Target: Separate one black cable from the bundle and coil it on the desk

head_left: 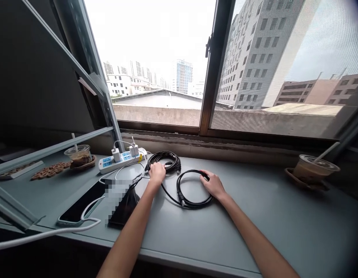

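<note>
A coiled black cable (179, 189) lies in a loop on the grey table (179, 235), with a connector at its lower left. My right hand (213, 184) grips the upper right side of this loop between thumb and fingers. My left hand (157, 172) is closed at the front left edge of a thicker black cable coil (175, 164). A stretch of black cable runs from below my left hand to the loop. Whatever the fingers of my left hand hold is hidden beneath them.
Behind my left hand is a power strip (107, 166) with white chargers. Two phones, one teal-cased (69, 222), lie left with white cables. Drink cups stand at the left (80, 154) and right (313, 168). A metal frame (105, 96) rises at left, before the window.
</note>
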Motion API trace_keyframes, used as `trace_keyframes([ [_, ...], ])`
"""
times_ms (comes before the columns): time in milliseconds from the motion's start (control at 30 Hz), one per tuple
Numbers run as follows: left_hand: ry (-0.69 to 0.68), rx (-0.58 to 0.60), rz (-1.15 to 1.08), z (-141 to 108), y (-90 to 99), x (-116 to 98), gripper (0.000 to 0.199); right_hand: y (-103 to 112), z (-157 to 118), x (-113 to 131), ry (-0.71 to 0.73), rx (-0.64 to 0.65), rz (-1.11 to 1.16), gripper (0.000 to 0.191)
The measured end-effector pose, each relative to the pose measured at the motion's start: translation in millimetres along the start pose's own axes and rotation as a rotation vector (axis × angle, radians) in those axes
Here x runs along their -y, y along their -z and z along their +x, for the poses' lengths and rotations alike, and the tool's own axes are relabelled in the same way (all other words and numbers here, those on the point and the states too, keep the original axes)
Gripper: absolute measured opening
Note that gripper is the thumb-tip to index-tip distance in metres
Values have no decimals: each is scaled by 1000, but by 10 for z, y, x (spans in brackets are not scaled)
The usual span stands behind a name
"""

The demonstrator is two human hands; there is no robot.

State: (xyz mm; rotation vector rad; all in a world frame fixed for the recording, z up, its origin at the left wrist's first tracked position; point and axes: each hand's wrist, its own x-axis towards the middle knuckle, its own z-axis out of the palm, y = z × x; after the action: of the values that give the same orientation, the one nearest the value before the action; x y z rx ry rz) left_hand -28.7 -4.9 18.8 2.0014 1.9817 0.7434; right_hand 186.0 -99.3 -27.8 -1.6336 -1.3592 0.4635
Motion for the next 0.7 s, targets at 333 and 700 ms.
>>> trace_keyframes([
  [333,-324,-326,-400,-187,107,-271,24,141,-20,267,-196,11,451,55],
  [700,-633,-148,-635,-321,-76,-528,20,882,-134,987,22,343,1024,42],
])
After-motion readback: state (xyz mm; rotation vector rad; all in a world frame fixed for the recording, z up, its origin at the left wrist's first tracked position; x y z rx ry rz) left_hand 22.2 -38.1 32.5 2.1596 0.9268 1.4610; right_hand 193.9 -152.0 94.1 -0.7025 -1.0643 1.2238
